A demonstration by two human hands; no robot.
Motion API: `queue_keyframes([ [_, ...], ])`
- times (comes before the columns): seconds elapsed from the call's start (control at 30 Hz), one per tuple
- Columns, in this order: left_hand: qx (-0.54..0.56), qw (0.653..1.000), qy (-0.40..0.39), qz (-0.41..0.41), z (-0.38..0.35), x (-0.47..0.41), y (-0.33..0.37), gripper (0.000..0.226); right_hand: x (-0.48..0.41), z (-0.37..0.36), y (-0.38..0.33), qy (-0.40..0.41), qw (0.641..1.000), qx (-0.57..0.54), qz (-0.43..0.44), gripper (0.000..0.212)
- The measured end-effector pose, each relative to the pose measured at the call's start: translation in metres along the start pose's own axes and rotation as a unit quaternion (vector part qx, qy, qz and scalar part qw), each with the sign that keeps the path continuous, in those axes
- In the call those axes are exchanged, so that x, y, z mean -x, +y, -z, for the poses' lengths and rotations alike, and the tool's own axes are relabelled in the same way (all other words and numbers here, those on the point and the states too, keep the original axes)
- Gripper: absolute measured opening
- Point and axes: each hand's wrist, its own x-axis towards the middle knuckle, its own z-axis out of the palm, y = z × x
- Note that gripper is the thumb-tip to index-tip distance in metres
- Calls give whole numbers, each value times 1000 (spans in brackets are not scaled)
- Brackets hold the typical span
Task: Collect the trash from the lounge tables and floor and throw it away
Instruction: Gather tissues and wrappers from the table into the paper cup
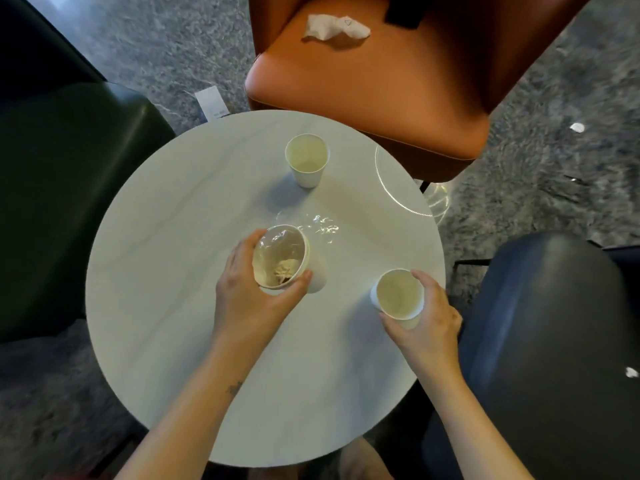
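Head view, looking down on the round white surface (173, 237): the left hand (249, 289) curls fingers and thumb around a stuffed paper cup (280, 258), which is tilted, with clear film and a crumpled wad inside. The right hand (429, 320) grips an empty paper cup (398, 294) near the surface's right edge. A third cup (306, 159) stands upright on the far side, well apart. A crumpled napkin (334, 27) lies on the orange chair (381, 98) seat, and a paper slip (211, 103) on the floor (156, 46) nearby.

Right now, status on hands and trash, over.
Left hand grips stuffed cup, tilted. Right hand grips second cup. Third cup stands untouched; napkin on orange chair. Nothing blocking.
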Motion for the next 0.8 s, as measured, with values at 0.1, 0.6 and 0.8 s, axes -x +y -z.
queue_keyframes([
  [0.1,27,1000,-2,8,-10,10,6,63,-2,-1,8,-5,998,-62,3,72],
  [0.6,31,999,-21,6,-21,22,17,68,-21,-24,-45,-80,959,-175,210,107],
  [0.8,-2,999,-33,18,-8,0,1,70,-26,-45,-80,-134,943,-263,155,110],
])
